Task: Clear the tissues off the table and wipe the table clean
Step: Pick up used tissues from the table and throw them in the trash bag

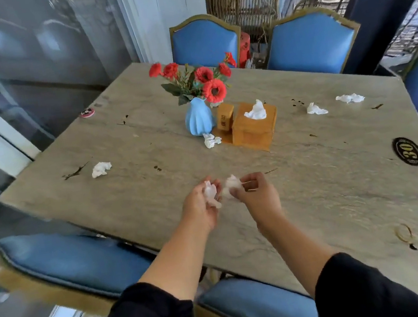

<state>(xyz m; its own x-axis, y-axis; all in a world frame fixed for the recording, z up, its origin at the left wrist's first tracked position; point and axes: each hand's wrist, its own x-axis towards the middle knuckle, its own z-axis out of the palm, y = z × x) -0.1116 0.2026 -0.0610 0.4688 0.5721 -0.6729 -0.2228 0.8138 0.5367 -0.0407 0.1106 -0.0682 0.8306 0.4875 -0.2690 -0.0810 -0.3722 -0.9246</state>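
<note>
My left hand (202, 207) holds a crumpled white tissue (211, 192) in its palm above the near part of the stone table (327, 196). My right hand (256, 194) pinches a second crumpled tissue (231, 186) right beside it. Other crumpled tissues lie on the table: one at the left (101, 169), one by the vase (211, 140), and two at the far right (315, 109) (350, 98). Dark stains (75, 172) mark the tabletop.
A blue vase with red flowers (198, 117) stands mid-table beside a wooden tissue box (254, 128) and a small wooden holder (225, 116). A round "30" badge (409, 151) sits at the right. Blue chairs (309, 44) ring the table. A glass wall runs along the left.
</note>
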